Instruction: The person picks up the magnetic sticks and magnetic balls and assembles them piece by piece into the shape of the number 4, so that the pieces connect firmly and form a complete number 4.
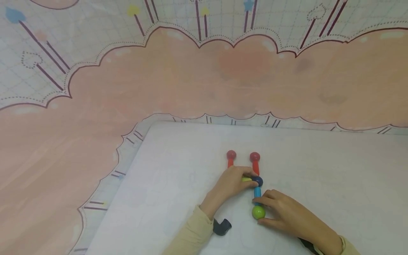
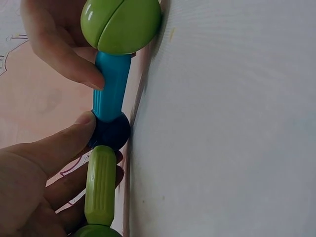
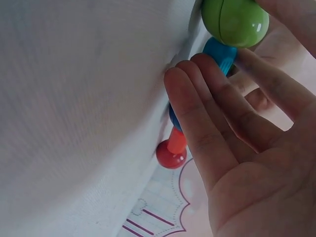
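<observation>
Left hand (image 1: 231, 182) pinches a dark blue ball (image 1: 259, 181) between thumb and fingers. Out of that ball towards the person runs a light blue rod (image 1: 257, 192), ending at a bright green ball (image 1: 258, 212). My right hand (image 1: 287, 216) holds the green ball, thumb at its near side and index finger where rod and ball meet; the other fingers stretch out beside it. A yellow-green rod (image 2: 100, 187) joins the blue ball to another green ball (image 2: 96, 231), mostly hidden by the left hand in the head view. One red rod (image 1: 255, 167) meets the blue ball's far side.
Two red balls (image 1: 231, 154) top red rods at the far end of the toy. All of it lies on a white board (image 1: 178, 152) over a pink patterned cloth (image 1: 191, 81). A black piece (image 1: 222, 227) sits by the left wrist.
</observation>
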